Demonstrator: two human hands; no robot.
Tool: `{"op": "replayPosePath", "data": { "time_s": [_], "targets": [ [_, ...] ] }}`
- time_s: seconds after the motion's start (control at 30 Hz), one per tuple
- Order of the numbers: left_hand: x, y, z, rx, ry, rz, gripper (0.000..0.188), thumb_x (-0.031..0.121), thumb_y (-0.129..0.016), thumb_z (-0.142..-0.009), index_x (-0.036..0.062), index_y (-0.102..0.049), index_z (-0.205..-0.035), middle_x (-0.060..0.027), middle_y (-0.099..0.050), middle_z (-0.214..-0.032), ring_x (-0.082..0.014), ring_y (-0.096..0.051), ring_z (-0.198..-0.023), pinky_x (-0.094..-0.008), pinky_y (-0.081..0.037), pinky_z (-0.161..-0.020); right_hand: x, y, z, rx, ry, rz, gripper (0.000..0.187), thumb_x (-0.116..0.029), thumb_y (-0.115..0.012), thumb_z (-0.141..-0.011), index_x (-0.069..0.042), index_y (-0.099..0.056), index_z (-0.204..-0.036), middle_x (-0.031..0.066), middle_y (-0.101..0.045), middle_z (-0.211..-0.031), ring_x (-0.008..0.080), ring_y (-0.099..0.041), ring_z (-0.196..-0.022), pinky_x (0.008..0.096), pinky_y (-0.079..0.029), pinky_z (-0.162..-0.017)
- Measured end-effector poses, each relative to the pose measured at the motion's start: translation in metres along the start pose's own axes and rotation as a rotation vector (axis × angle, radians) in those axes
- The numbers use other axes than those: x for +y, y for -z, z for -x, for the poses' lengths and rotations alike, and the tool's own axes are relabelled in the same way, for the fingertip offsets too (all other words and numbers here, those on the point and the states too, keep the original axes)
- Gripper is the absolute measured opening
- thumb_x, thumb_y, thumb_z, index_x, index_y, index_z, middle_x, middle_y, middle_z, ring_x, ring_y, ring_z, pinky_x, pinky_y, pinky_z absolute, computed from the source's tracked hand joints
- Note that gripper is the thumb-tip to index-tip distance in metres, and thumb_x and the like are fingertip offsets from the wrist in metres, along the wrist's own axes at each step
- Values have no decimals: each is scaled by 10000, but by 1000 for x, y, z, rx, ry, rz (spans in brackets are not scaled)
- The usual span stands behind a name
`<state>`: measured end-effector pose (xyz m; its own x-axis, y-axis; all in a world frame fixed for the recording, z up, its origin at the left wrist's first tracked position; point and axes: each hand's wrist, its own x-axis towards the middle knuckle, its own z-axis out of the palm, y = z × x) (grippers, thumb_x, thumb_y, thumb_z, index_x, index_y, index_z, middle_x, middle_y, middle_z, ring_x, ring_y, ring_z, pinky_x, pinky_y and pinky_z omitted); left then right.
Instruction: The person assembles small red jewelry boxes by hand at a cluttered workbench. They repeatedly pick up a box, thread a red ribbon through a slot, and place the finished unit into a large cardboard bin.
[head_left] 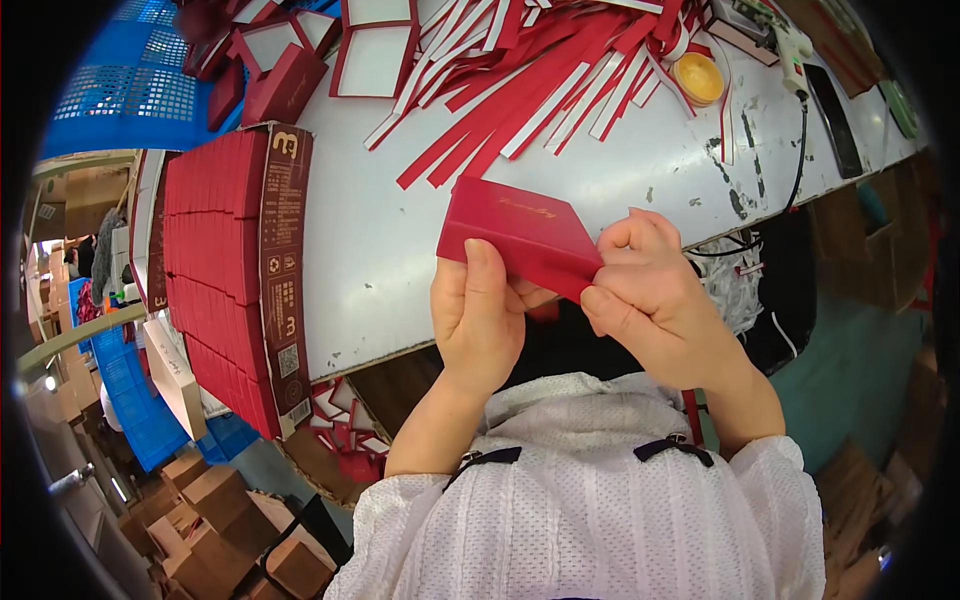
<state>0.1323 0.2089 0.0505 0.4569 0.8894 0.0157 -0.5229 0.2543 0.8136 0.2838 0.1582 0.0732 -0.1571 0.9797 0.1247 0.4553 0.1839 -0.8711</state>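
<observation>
A red jewelry-type box (520,228) with gold lettering on its top is held in the air over the table's near edge. My left hand (475,325) grips its left part, the thumb pressed on the front side and the fingers underneath. At the box's right corner, my right hand (655,300) is closed, thumb and curled fingers pinching the edge. Whether a strip lies between those fingers is hidden. Beyond the box, a fan of red and white strips (535,105) spreads over the white table (370,250).
A carton packed with red boxes (215,260) stands at the left. Behind it are open box parts (375,50) and a blue plastic basket (120,90). A yellow round dish (698,78), a power strip (792,60) and a black flat bar (832,120) lie at the far right. White scraps (730,285) hang below the edge.
</observation>
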Motion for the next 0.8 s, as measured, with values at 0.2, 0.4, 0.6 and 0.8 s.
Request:
{"op": "replayPosePath", "data": {
  "time_s": [0.2,0.4,0.6,0.8],
  "targets": [
    [1,4,1,-13,14,-45,301,228,-265,-910,13,-363,-1097,-145,-500,-1040,-259,-559,-877,-391,-505,-724,1,-2,-1,19,3,-63,244,-141,-513,-767,-71,-471,-537,10,-428,-549,181,-427,-700,352,-256,-805],
    [-1,-3,5,30,-29,52,258,160,-324,-896,-19,-369,-1077,-144,-513,-997,-226,-565,-851,-338,-491,-726,1,-3,1,35,0,-97,242,-123,-510,-755,-61,-469,-525,28,-438,-543,195,-439,-683,351,-276,-777],
    [-6,1,4,31,-127,-239,219,19,-460,-819,-29,-413,-1028,-151,-526,-972,-205,-557,-848,-343,-496,-699,2,-6,1,25,7,-133,254,-126,-478,-772,-48,-474,-531,48,-458,-537,206,-463,-668,349,-302,-763],
    [-9,6,-1,181,-75,-183,174,28,-447,-826,-37,-427,-985,-159,-542,-923,-204,-583,-769,-322,-522,-643,14,-9,-3,23,7,-349,270,-136,-439,-792,-6,-494,-561,97,-508,-518,225,-501,-510,321,-391,-564]
  ]
}}
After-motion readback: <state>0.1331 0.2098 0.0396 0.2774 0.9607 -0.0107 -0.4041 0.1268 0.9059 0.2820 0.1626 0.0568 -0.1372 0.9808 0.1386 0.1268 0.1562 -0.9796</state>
